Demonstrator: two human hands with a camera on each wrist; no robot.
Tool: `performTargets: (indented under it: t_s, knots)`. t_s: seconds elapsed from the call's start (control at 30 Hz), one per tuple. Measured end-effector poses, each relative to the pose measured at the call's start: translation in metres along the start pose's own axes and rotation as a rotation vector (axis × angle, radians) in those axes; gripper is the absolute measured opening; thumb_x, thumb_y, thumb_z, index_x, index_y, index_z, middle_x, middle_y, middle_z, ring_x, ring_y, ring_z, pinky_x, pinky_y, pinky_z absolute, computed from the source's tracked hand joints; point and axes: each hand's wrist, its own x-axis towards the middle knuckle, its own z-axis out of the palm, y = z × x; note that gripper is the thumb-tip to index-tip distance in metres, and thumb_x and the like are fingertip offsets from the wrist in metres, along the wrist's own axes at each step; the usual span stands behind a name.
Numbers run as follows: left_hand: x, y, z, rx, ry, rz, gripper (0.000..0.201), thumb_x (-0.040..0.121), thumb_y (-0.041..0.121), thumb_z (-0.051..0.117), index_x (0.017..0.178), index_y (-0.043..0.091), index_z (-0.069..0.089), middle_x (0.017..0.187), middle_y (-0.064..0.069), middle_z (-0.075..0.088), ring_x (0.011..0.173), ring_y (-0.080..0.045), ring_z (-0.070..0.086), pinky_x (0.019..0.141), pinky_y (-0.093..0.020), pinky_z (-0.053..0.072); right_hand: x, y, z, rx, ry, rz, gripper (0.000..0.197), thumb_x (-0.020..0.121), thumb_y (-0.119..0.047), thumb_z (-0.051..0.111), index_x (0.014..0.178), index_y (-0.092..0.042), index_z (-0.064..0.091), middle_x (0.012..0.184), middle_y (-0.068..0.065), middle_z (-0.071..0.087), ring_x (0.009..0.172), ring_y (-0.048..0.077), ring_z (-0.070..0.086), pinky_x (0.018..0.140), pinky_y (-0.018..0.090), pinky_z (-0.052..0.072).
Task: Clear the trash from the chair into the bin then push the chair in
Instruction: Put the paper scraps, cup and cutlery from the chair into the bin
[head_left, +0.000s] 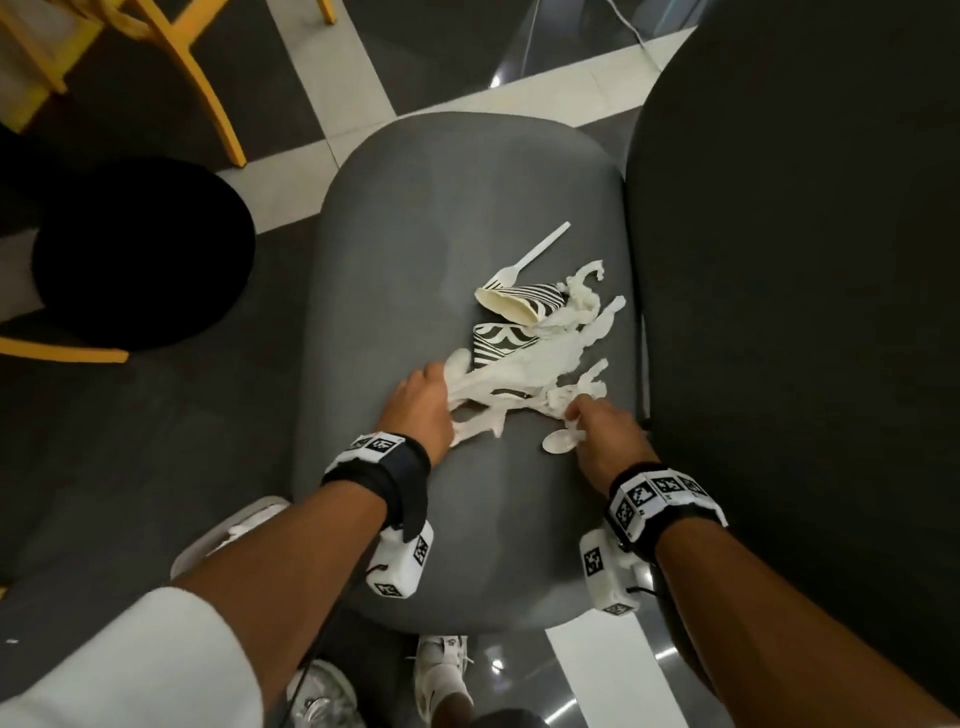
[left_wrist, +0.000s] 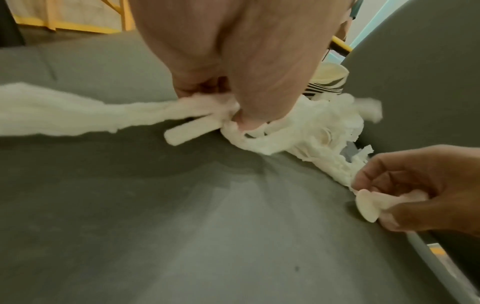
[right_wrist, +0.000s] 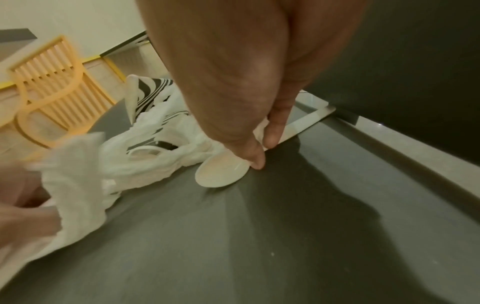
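Between both hands (head_left: 498, 415) lies shredded tissue (head_left: 519, 371) (seemingly gripped at each end).

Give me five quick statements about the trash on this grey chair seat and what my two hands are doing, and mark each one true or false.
1. The left hand grips the torn white tissue. True.
2. The right hand holds a white plastic spoon. True.
3. The white plastic fork is in the left hand. False: it lies on the chair seat beyond the cups, untouched.
4. Both zebra-striped paper cups stand upright. False: both lie tipped on their sides among the tissue.
5. All the trash is already off the seat. False: cups, fork and tissue are on it.
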Motion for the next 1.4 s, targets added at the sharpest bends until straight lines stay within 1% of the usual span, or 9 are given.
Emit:
performTargets:
  t_s: [0.17, 0.43, 0.6, 0.67, 0.77, 0.87, 1.07, 1.23, 1.4]
  knots:
    - [-0.018, -0.037, -0.022, 0.062, 0.021, -0.04, 0.018, 0.094, 0.017, 0.044, 0.101, 0.008, 0.058, 0.112, -0.011, 0.049, 0.099, -0.037, 0.056, 0.081, -0.04, 0.046, -0.011, -0.023, 0.004, -0.093, -0.099, -0.113, 0.026, 0.088, -0.021, 0.055, 0.112, -0.025, 0.063, 0.116, 0.001, 0.06, 0.108, 0.026, 0.059, 0.087, 0.034, 0.049]
    - [-0.076, -0.101, -0.032, 0.015, -0.188, -0.028, 0.013, 0.088, 0.016, 0.043, 0.086, 0.019, 0.056, 0.108, -0.011, 0.065, 0.097, -0.034, 0.062, 0.079, -0.036, 0.048, -0.053, -0.123, 0.057, 0.184, -0.232, -0.358, 0.013, 0.079, -0.028, 0.066, 0.091, -0.027, 0.059, 0.091, -0.001, 0.062, 0.084, 0.019, 0.058, 0.076, 0.03, 0.048]
    - [-0.102, -0.124, -0.033, -0.039, -0.15, -0.075, 0.01, 0.085, 0.017, 0.046, 0.08, 0.023, 0.053, 0.111, -0.015, 0.069, 0.101, -0.038, 0.064, 0.082, -0.038, 0.051, -0.045, -0.157, 0.081, 0.146, -0.097, -0.338, 0.08, 0.083, -0.021, 0.066, 0.146, -0.034, 0.02, 0.098, 0.003, 0.065, 0.087, 0.02, 0.066, 0.081, 0.034, 0.053]
    - [-0.106, -0.131, -0.033, -0.095, -0.126, -0.1, 0.012, 0.086, 0.017, 0.046, 0.085, 0.02, 0.057, 0.112, -0.014, 0.068, 0.102, -0.037, 0.064, 0.082, -0.036, 0.051, -0.036, -0.165, 0.083, -0.019, -0.17, -0.342, 0.081, 0.082, -0.016, 0.065, 0.149, -0.028, 0.02, 0.101, 0.009, 0.067, 0.093, 0.028, 0.067, 0.082, 0.037, 0.052]
    - [-0.109, -0.143, -0.027, -0.227, -0.088, -0.151, 0.027, 0.089, 0.017, 0.043, 0.107, 0.012, 0.063, 0.116, -0.017, 0.068, 0.106, -0.036, 0.063, 0.086, -0.037, 0.05, -0.036, -0.185, 0.082, -0.131, -0.198, -0.338, 0.038, 0.085, -0.015, 0.063, 0.121, -0.01, 0.052, 0.112, 0.016, 0.066, 0.105, 0.035, 0.062, 0.085, 0.033, 0.046]
    - [-0.118, -0.158, -0.021, -0.423, -0.006, -0.245, 0.028, 0.093, 0.014, 0.042, 0.112, 0.008, 0.061, 0.115, -0.018, 0.067, 0.108, -0.038, 0.062, 0.082, -0.034, 0.044, -0.057, -0.22, 0.099, -0.043, -0.306, -0.409, 0.01, 0.087, -0.021, 0.063, 0.095, -0.015, 0.06, 0.098, 0.007, 0.067, 0.092, 0.027, 0.062, 0.076, 0.028, 0.043]
    - [-0.147, -0.227, -0.016, -0.845, 0.173, -0.46, 0.034, 0.093, 0.01, 0.04, 0.117, 0.011, 0.064, 0.11, -0.008, 0.068, 0.104, -0.028, 0.061, 0.082, -0.03, 0.042, -0.091, -0.283, 0.164, 0.217, -0.393, -0.335, 0.013, 0.087, -0.03, 0.06, 0.076, -0.025, 0.057, 0.072, -0.009, 0.061, 0.08, 0.021, 0.062, 0.075, 0.031, 0.048]
    - [-0.16, -0.296, 0.009, -0.951, 0.184, -0.591, 0.039, 0.085, 0.025, 0.042, 0.115, 0.01, 0.063, 0.097, -0.007, 0.066, 0.099, -0.035, 0.063, 0.077, -0.033, 0.044, -0.09, -0.326, 0.23, 0.201, -0.478, -0.319, 0.016, 0.091, -0.027, 0.062, 0.093, -0.012, 0.066, 0.095, 0.008, 0.071, 0.094, 0.027, 0.066, 0.08, 0.032, 0.05]
    - [-0.147, -0.354, 0.073, -0.829, 0.087, -0.477, 0.031, 0.092, 0.009, 0.045, 0.122, 0.011, 0.055, 0.119, -0.007, 0.061, 0.103, -0.023, 0.059, 0.083, -0.031, 0.044, -0.051, -0.333, 0.311, 0.153, -0.423, -0.247, 0.01, 0.091, -0.023, 0.063, 0.098, -0.017, 0.068, 0.107, 0.008, 0.07, 0.102, 0.027, 0.065, 0.078, 0.026, 0.042]
